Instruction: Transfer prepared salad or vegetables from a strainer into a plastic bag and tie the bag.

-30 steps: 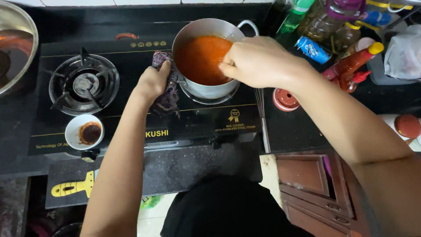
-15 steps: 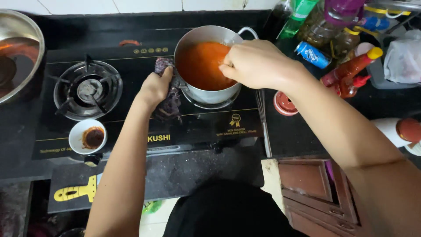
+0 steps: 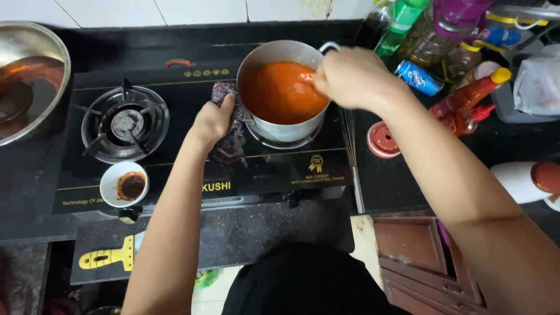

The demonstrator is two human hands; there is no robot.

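A steel pot (image 3: 269,57) full of orange-red sauce (image 3: 283,92) sits on the right burner of a black glass gas stove (image 3: 175,169). My left hand (image 3: 212,119) presses a dark purple cloth (image 3: 232,140) against the pot's left side. My right hand (image 3: 349,76) hovers over the pot's right rim with its fingers closed; whatever it holds is hidden by the hand.
The left burner (image 3: 125,122) is bare. A small white bowl (image 3: 123,184) with dark paste sits at the stove's front left. A large steel bowl (image 3: 23,76) stands far left. Bottles (image 3: 472,93) and a red lid (image 3: 383,139) crowd the right counter. A yellow tool (image 3: 108,256) lies below.
My right hand has shifted slightly along the pot's right rim. The left hand stays on the cloth at the pot's side.
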